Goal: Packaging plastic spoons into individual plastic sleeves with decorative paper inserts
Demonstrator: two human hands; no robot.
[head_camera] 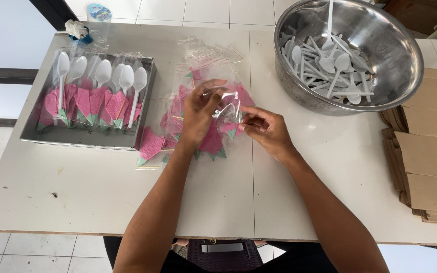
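The white table carries everything, and the steel bowl at its far right corner serves as the landmark. Just right of the bowl and nearer the person lies a stack of flat brown cardboard pieces. Well to the left of the bowl sits a shallow metal tray with a row of finished packets, each a white spoon with a folded pink napkin in a clear sleeve. Between tray and bowl, a loose pile of sleeved pink napkins is spread on the table. Inside the bowl lie loose white plastic spoons. Just left of the bowl and nearer the person, both hands meet over the pile: the left hand pinches the upper edge of a clear plastic sleeve between thumb and fingertips, and the right hand pinches its lower edge, fingers curled. The sleeve is lifted slightly above the pile. Handling it well seems to call for holding the thin film only at the edges and parting the mouth gently, so it neither tears nor creases the napkin.
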